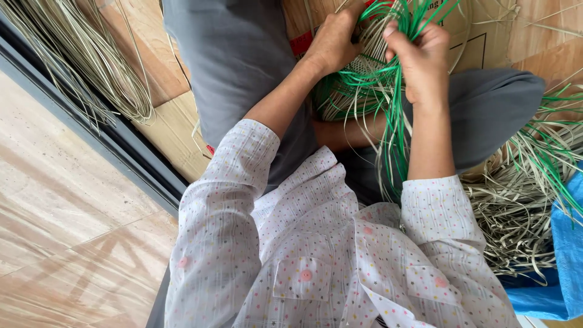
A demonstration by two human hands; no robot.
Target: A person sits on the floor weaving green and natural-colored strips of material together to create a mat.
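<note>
On the floor, a person in a dotted white shirt and grey trousers sits cross-legged, working a half-made weave of green and straw-coloured strips held over the lap. Left hand presses against the near edge of the weave, fingers curled around pale strips; its grip is closed on the weave. Right hand is raised just beside it, thumb and fingers pinched tight on a bunch of green strips that rise past the knuckles and hang loose down along the forearm. Both sleeves are rolled back to the elbow.

Flattened cardboard lies under the legs. Loose pale straw is heaped by the right knee, with more green strips fanning over it. A blue sheet shows at the right edge, touching the heap. Well apart, at upper left, a second bundle of dry straw lies beside a dark door track that runs slantwise across the tiles. Wooden boards show between that bundle and the left leg.
</note>
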